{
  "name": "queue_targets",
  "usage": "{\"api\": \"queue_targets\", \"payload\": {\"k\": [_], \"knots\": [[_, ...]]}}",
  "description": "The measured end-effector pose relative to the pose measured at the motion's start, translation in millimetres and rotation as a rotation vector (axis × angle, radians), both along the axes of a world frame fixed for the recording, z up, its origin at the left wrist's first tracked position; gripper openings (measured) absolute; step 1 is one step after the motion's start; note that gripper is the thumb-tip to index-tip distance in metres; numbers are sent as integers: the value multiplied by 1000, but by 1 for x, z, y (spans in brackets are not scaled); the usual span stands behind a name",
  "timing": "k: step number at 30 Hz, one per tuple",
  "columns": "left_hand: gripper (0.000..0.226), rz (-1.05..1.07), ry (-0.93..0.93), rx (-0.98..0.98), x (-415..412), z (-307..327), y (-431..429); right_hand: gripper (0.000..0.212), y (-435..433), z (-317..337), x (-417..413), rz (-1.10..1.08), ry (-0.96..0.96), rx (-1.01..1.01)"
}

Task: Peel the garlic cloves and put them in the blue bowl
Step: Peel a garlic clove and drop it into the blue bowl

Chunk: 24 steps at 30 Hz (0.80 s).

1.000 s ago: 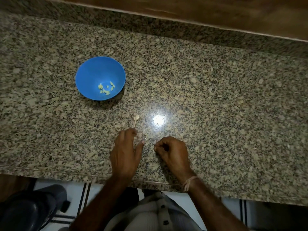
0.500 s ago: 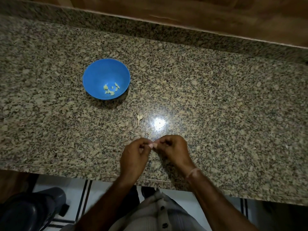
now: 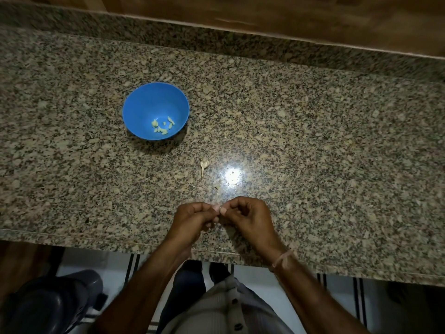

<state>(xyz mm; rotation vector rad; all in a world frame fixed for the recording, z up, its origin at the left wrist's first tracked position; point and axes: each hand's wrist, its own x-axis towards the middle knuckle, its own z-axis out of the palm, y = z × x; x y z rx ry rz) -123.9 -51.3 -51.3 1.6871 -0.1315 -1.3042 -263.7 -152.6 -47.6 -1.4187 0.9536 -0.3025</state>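
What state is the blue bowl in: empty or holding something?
Holding something. The blue bowl stands upright on the counter with a few pale peeled garlic pieces at its bottom.

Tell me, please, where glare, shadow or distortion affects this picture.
Head view: a glare spot shines on the counter beyond the left hand and right hand; the bowl throws a shadow toward them; corners are dim; the clove they pinch is barely visible.

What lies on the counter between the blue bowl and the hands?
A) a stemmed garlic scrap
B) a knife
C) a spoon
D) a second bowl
A: a pale garlic scrap lies on the counter between the blue bowl and the left hand and right hand, which pinch a garlic clove.
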Motion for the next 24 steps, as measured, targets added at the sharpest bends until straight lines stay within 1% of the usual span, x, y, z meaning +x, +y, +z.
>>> {"api": "queue_targets", "payload": {"k": [2,3,4,5,7,8,9,10,12,13,14,16,17,18,19,20,21,23,24], "knots": [[17,-14,92,69,1,2,1,2,1,0,0,40,5,-129],[18,-15,82,60,2,2,3,3,2,0,0,56,9,-162],[19,-38,-10,23,1,1,5,3,3,-1,1,56,19,-174],[19,-100,-192,-15,1,0,7,5,5,-2,2,36,34,-157],[18,-271,-646,11,-3,0,9,9,9,-3,5,-25,58,-61],[17,-303,-775,40,-6,4,9,10,11,-4,6,-43,63,-34],[19,-300,-788,42,-9,5,8,10,13,-5,7,-44,64,-69],[22,-272,-694,15,-10,2,9,12,15,-7,7,-19,70,-174],[30,-142,-336,-51,-12,0,8,15,17,-9,7,75,78,-429],[32,-112,-261,-65,-13,-1,8,16,16,-9,8,118,85,-518],[33,-122,-296,-69,-14,0,9,17,15,-9,8,142,86,-558],[33,-232,-528,-60,-16,-1,11,21,13,-7,8,130,83,-543],[32,-283,-643,-51,-15,-1,11,25,13,-6,9,104,80,-498],[31,-312,-713,-69,-15,2,11,29,14,-6,10,71,79,-427],[31,-327,-728,-92,-15,6,10,34,15,-5,11,38,72,-349],[31,-326,-697,-98,-15,8,9,36,17,-5,13,17,77,-297],[33,-300,-597,-85,-13,9,7,36,19,-4,14,11,80,-295],[37,-191,-259,-40,-12,15,5,30,23,-2,17,42,99,-418],[38,-175,-172,-12,-11,17,6,28,23,-2,17,58,105,-475]]}}
